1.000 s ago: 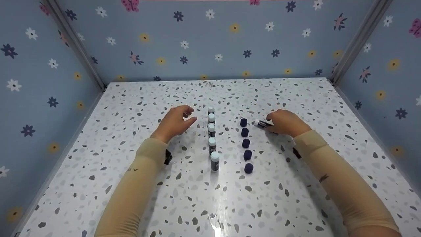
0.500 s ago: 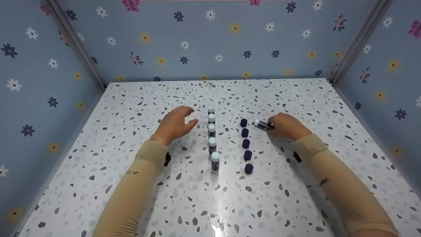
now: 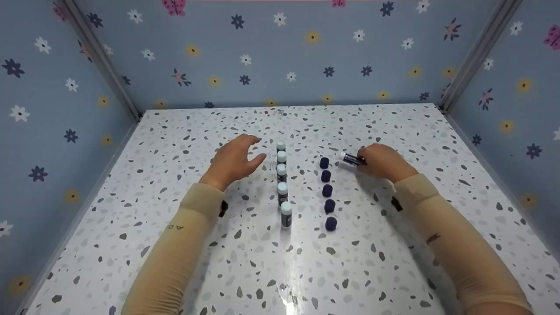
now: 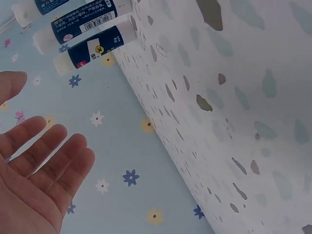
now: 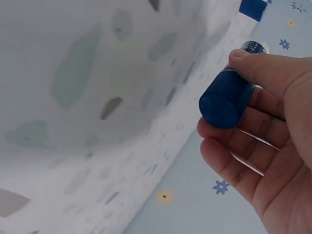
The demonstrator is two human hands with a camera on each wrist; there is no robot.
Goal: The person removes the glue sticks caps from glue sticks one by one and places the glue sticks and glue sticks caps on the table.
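Observation:
In the head view, my right hand (image 3: 384, 161) grips a glue stick (image 3: 351, 159) that lies nearly level, its white end pointing left. The right wrist view shows the thumb and fingers round it, with its blue cap (image 5: 223, 100) towards the camera. To the left, several glue sticks (image 3: 286, 215) with pale tops stand upright in a row. My left hand (image 3: 232, 161) is beside the far end of that row, thumb and fingers apart, holding nothing. Its palm (image 4: 29, 195) and relaxed fingers show in the left wrist view, near some standing glue sticks (image 4: 101, 47).
Several dark blue caps (image 3: 327, 190) form a second row between the standing sticks and my right hand. The speckled white tabletop (image 3: 245, 271) is bounded by flower-patterned panels (image 3: 262, 48) at the back and both sides.
My right hand has shifted the gripped glue stick slightly towards the back of the table. My left hand has edged a little right, its thumb and fingers spread wider. Both rows stay put.

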